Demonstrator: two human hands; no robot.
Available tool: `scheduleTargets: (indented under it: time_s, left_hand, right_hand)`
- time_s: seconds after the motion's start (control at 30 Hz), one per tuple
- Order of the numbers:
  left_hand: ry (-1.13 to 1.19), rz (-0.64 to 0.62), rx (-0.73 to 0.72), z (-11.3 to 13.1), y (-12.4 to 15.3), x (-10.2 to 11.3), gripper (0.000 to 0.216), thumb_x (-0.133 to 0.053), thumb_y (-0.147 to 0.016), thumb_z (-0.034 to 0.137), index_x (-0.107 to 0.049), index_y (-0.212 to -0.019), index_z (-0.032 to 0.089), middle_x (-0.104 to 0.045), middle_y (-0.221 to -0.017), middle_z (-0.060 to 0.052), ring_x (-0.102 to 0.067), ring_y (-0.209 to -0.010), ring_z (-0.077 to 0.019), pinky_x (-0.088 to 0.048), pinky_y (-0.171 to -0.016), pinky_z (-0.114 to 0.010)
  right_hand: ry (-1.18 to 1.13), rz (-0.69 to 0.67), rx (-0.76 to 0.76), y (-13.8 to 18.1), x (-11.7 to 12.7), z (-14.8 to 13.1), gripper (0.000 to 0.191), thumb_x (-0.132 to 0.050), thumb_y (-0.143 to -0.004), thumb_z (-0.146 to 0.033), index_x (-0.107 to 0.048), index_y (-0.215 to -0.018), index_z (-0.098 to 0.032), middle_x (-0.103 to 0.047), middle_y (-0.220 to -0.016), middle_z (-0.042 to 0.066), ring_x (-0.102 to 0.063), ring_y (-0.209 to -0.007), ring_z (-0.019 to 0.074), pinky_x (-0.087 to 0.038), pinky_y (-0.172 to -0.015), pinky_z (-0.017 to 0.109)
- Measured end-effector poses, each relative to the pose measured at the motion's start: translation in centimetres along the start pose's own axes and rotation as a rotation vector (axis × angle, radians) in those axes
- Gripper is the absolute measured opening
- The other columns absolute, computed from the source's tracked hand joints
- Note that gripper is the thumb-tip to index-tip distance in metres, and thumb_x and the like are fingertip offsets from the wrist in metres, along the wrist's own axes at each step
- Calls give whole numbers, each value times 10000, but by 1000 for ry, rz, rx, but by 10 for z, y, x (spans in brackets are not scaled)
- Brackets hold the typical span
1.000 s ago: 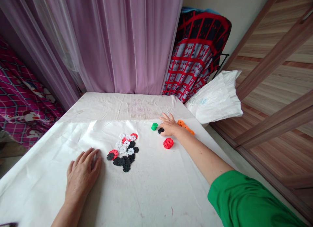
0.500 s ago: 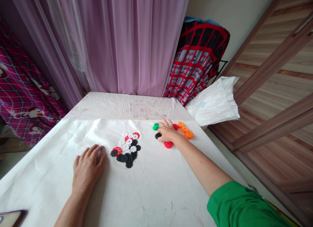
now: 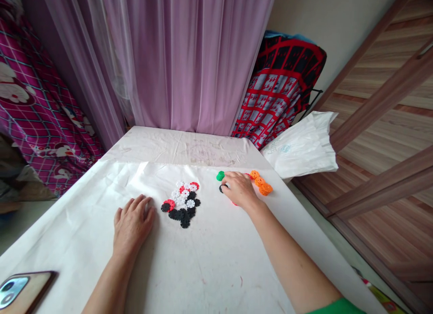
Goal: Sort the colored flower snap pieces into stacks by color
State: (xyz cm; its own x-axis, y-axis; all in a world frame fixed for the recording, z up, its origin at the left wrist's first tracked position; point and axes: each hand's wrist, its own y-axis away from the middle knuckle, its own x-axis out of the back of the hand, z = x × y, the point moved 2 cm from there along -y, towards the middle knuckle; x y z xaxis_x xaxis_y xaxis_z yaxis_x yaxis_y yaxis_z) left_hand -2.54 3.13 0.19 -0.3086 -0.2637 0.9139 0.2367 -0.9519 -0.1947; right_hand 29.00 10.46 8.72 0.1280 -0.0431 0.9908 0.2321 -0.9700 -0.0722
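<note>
My left hand point(image 3: 134, 221) lies palm down on the white tabletop, its fingers stretched out and holding nothing. Just right of it is a flat group of interlocked snowflake discs point(image 3: 182, 202) in white, red and black. My right hand point(image 3: 239, 188) reaches over the far right of the table, thumb and fingers apart. Its fingertips are close to a green disc cluster point(image 3: 220, 176), and its thumb is at a black disc piece point(image 3: 222, 188). Red pieces are mostly hidden beneath this hand. Joined orange disc clusters point(image 3: 261, 182) sit to its right.
A phone point(image 3: 27, 290) lies at the table's near left corner. Beyond the right edge stands a white plastic bag point(image 3: 301, 145), with a wooden wardrobe point(image 3: 382, 169) behind. A purple curtain point(image 3: 189, 61) hangs past the far edge.
The camera view has shifted, bringing more of the phone into sight. My right hand's fingers have swung left toward the green cluster and now cover more of the red pieces.
</note>
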Motion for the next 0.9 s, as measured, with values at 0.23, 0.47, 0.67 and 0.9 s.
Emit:
scheduleTargets:
  time_s: [0.23, 0.47, 0.67, 0.9]
  left_hand:
    - [-10, -21, -21, 3, 1, 1, 488, -361, -989, 432, -648, -1335, 242, -583, -1494, -104, -441, -1435, -314, -263, -1201, -572]
    - [-18, -109, -190, 11, 1, 0, 421, -413, -987, 476, -696, -1283, 379, -580, -1503, -27, -452, -1431, -288, -279, -1196, -543]
    - [-4, -108, -214, 8, 1, -2, 404, -442, -980, 492, -707, -1260, 371, -591, -1492, -32, -451, -1435, -283, -281, -1198, -543]
    - [-28, -98, -227, 7, -1, 0, 439, -491, -948, 517, -682, -1304, 346, -595, -1486, -57, -465, -1425, -289, -291, -1199, -537]
  right_hand:
    - [-276, 59, 269, 35, -65, -85, 316, -652, -922, -268, -707, -1234, -262, -660, -1390, 49, -572, -1305, 235, -438, -1086, 378]
    - [-399, 206, 72, 55, -91, -73, 195, -626, -920, -186, -772, -1021, -265, -747, -1201, 42, -661, -1123, 214, -497, -994, 360]
    - [-371, 150, 42, 56, -86, -69, 246, -735, -842, -256, -750, -1087, -273, -738, -1133, 52, -650, -1102, 243, -501, -954, 376]
    - [-421, 175, 11, 49, -92, -61, 270, -710, -816, -211, -700, -1083, -244, -733, -1020, 47, -667, -983, 226, -507, -893, 340]
